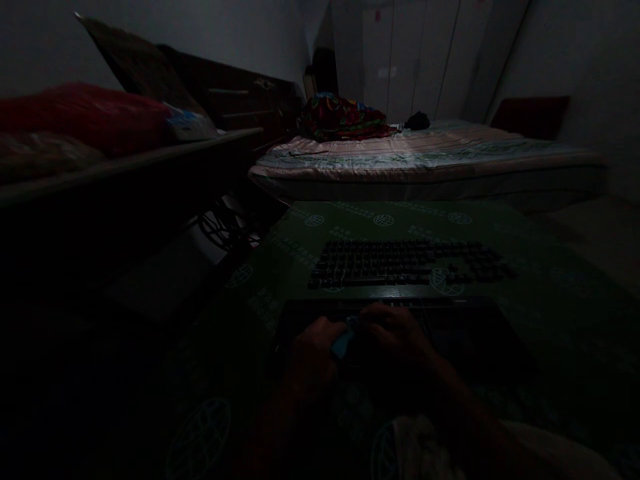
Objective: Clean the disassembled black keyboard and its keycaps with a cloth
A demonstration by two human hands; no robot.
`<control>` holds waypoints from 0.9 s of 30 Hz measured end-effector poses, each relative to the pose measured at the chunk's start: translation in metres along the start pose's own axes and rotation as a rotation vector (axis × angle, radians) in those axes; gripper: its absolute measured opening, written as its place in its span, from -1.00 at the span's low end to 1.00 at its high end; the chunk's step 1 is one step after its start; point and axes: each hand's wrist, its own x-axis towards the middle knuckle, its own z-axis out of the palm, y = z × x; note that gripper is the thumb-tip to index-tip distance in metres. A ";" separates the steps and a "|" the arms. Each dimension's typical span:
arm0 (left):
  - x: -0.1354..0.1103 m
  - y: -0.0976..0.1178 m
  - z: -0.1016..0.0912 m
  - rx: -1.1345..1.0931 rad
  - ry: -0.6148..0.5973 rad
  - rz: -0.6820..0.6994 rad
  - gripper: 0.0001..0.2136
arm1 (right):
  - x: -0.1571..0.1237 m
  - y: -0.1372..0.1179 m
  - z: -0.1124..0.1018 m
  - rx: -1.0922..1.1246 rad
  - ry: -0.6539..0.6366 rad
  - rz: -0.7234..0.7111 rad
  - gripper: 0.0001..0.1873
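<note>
A black keyboard base lies on the green table, its keys apparently taken off. My left hand is closed around a small light-blue object over the left half of the base; its kind is too dark to tell. Right beside it, my right hand has its fingers curled down at the top end of the blue object. Whatever those fingertips hold is hidden. Beyond the base, loose black keycaps are laid out in rows like a keyboard.
The room is very dark. The green table has printed white globe marks. Behind it stands a bed with a bundled patterned blanket. At left, a shelf carries a red plastic bag. Pale cloth shows below my right arm.
</note>
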 end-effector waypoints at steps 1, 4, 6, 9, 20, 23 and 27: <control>-0.001 0.000 0.000 0.031 -0.009 0.025 -0.65 | 0.000 0.001 0.001 0.018 -0.002 -0.008 -0.83; -0.004 0.001 0.001 0.068 -0.031 0.056 -0.60 | -0.002 0.003 0.004 0.067 -0.008 0.031 -0.85; -0.006 0.002 0.000 0.064 -0.047 0.047 -0.58 | -0.004 0.004 0.006 0.096 -0.009 0.074 -0.85; -0.008 0.005 -0.001 0.048 -0.051 0.034 -0.57 | -0.006 0.004 0.008 0.158 -0.008 0.119 -0.85; -0.011 0.017 -0.005 -0.106 0.011 0.015 -0.72 | -0.007 -0.002 0.004 0.241 -0.006 0.203 -0.86; -0.011 0.018 -0.001 -0.100 0.056 0.022 -0.79 | -0.008 0.003 0.005 0.233 -0.012 0.191 -0.86; -0.012 0.017 0.008 -0.017 0.132 0.019 -0.80 | -0.009 0.006 0.006 0.306 -0.045 0.187 -0.85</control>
